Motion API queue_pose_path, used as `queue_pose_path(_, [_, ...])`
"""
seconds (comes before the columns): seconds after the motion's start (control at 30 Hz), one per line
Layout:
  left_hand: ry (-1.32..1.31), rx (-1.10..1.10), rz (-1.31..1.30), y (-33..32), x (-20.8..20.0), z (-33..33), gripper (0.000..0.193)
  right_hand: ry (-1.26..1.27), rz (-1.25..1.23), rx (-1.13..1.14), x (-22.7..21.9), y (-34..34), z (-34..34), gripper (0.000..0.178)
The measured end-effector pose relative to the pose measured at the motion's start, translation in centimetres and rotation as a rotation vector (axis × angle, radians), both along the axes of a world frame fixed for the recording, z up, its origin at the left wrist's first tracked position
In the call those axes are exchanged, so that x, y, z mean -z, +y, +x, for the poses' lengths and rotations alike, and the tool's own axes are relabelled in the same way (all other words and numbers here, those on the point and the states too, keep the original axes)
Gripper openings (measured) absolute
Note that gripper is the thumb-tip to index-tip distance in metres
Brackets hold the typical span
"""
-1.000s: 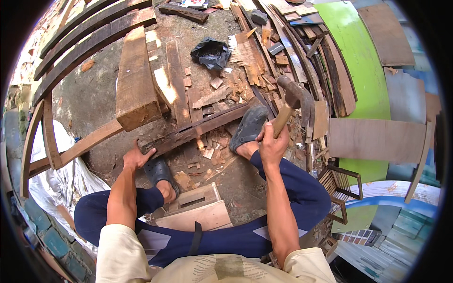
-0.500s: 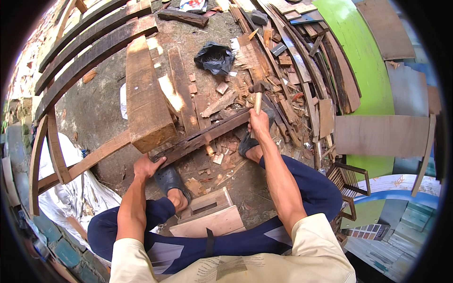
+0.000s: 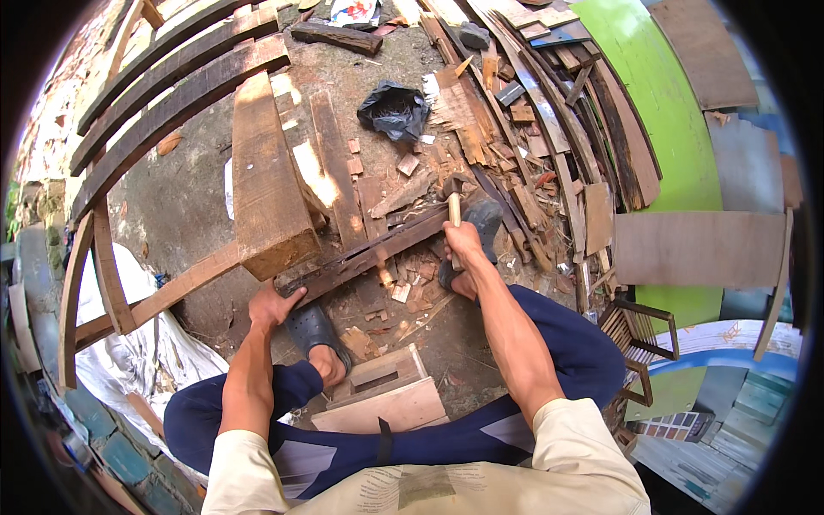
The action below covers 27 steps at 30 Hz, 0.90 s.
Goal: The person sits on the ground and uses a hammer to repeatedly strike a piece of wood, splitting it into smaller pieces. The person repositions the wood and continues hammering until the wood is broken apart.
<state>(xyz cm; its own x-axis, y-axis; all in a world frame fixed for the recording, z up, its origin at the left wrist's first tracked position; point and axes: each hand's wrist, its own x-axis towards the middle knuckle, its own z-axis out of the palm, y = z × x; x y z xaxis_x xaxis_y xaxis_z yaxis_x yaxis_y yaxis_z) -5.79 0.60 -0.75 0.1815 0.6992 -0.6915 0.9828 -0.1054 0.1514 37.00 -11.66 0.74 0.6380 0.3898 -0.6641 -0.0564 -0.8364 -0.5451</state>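
A dark wooden plank (image 3: 369, 255) slants across the ground between my feet, its right end higher in the view. My left hand (image 3: 273, 304) grips the plank's left end, with the thumb along its top. In my right hand (image 3: 464, 244) is a hammer (image 3: 454, 204), held by its pale wooden handle. The hammer's dark head is at the plank's right end; whether it touches the wood I cannot tell. Beside my left hand stands a thick wooden beam (image 3: 273, 189). My dark clogs (image 3: 314, 330) rest at either side of the plank.
A small wooden box stool (image 3: 378, 401) lies between my legs. Wood scraps and chips (image 3: 412, 292) litter the ground. Long boards (image 3: 549, 112) are piled at the right, by a green panel (image 3: 661, 94). A black plastic bag (image 3: 393, 110) lies ahead, slatted timber (image 3: 172, 103) at the left.
The hammer and my right hand have come down and slightly left, bringing the head to the plank's right end. My left hand keeps its hold on the plank.
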Motion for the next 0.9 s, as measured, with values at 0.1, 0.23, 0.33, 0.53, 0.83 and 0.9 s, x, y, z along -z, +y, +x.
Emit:
queue_pose_path(0.1, [-0.018, -0.012, -0.009, -1.1, -0.4, -0.8, 0.104, -0.007, 0.199, 0.098, -4.8, 1.8, -1.3, 0.023])
queue_pose_path(0.23, [0.031, 0.026, -0.093, -0.7, 0.6, -1.8, 0.109, -0.147, 0.559, 0.22, -9.0, 2.5, -3.0, 0.027])
queue_pose_path(0.33, [-0.003, 0.046, -0.055, -1.0, 1.0, -2.0, 0.109, -0.261, 0.681, 0.294, -4.7, 1.6, -4.3, 0.028])
queue_pose_path(0.53, [-0.016, -0.01, 0.039, -1.1, -0.2, -0.4, 0.101, 0.109, -0.074, -0.011, -1.4, 2.9, 0.1, 0.024])
queue_pose_path(0.83, [0.041, -0.012, -0.014, -1.2, -0.4, -1.0, 0.102, -0.16, 0.622, 0.142, -11.8, 5.4, -1.9, 0.031])
queue_pose_path(0.9, [0.019, -0.009, 0.033, -1.4, 0.4, -1.3, 0.108, -0.1, 0.627, 0.268, -8.1, 3.9, -5.3, 0.029])
